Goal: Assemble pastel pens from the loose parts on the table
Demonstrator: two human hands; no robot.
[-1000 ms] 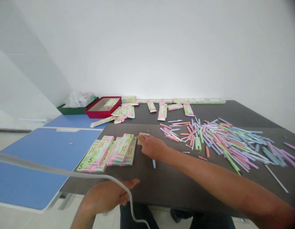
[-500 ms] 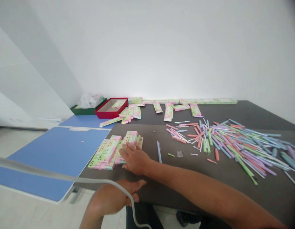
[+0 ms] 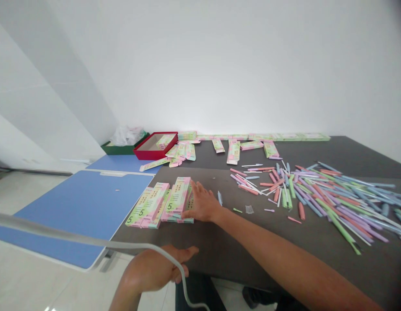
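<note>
Wall (image 3: 200,65): white, plain, directly behind the bench (image 3: 226,259). The bench has a dark top.

Blue tabletop (image 3: 74,203): left of the bench, fitted with a pale edge. A white-rimmed slot (image 3: 112,174) is located at its far edge. A small pale scrap (image 3: 117,190) lies on its surface.

Far blue surface (image 3: 114,163): located beyond the slot.

Green tray (image 3: 118,150): at the far left, near the wall. A crumpled translucent plastic bag (image 3: 125,135) rests in it.

Red tray (image 3: 148,154): just beside the green tray, on its right.

Cable (image 3: 122,245): pale grey; enters at the left edge of view, crosses in front of the blue tabletop, then bends down to the bottom edge.

Floor (image 3: 35,276): light, glossy tile.
</note>
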